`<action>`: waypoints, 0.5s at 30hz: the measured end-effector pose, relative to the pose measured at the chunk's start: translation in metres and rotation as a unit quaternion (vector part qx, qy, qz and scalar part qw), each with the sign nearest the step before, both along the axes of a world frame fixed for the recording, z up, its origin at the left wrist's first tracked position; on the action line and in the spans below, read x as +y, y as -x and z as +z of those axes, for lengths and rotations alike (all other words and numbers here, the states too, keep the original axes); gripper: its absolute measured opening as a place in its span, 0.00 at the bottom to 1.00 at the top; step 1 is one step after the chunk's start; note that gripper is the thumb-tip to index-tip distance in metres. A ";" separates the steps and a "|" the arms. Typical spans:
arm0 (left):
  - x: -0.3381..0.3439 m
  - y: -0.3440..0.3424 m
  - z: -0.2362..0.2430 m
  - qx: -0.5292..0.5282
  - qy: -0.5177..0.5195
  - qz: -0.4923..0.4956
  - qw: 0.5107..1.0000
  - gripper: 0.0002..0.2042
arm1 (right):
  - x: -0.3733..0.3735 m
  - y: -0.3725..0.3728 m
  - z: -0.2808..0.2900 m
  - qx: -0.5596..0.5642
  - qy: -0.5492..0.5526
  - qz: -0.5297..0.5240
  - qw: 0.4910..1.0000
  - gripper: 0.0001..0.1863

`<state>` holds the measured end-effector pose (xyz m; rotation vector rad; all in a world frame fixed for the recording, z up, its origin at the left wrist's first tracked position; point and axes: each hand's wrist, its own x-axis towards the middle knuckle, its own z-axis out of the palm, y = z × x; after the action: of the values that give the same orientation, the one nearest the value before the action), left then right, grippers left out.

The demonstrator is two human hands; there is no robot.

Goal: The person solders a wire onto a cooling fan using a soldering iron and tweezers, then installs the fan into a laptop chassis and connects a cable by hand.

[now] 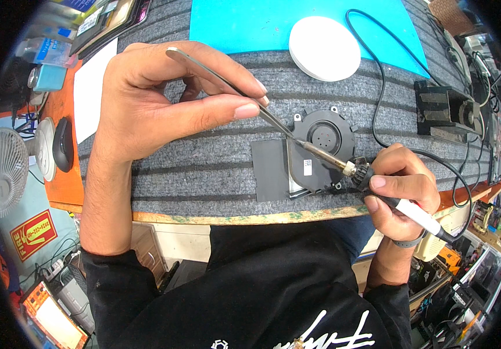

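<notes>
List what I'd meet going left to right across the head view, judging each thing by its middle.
White desk fan, black mouse, left hand, black cooling fan, right hand, black stand.

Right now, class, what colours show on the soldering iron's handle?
The handle shows black and white, seen in the head view.

Black T-shirt (250,279) is worn, sleeves (114,282) plain black. White script (326,336) and small white emblem (220,344) are printed on front. Grey band (408,242) is strapped round right wrist (398,252). Blue trousers (354,235) are partly seen. Hands (151,99) are seen bare.
</notes>
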<state>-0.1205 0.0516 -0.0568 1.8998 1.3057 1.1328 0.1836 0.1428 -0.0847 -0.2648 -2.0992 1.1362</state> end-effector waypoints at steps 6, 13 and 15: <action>0.000 0.000 -0.001 -0.001 0.000 -0.002 1.000 0.08 | -0.001 0.001 -0.001 0.002 0.001 -0.003 1.000 0.16; -0.001 0.000 0.000 -0.006 -0.002 -0.002 1.000 0.08 | -0.001 0.001 0.000 0.000 -0.003 -0.007 1.000 0.16; 0.000 0.000 -0.001 -0.007 -0.004 -0.005 1.000 0.08 | -0.001 0.001 0.000 -0.002 -0.003 -0.008 1.000 0.16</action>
<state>-0.1208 0.0516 -0.0580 1.8978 1.2844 1.1462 0.1823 0.1417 -0.0852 -0.2803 -2.1005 1.1212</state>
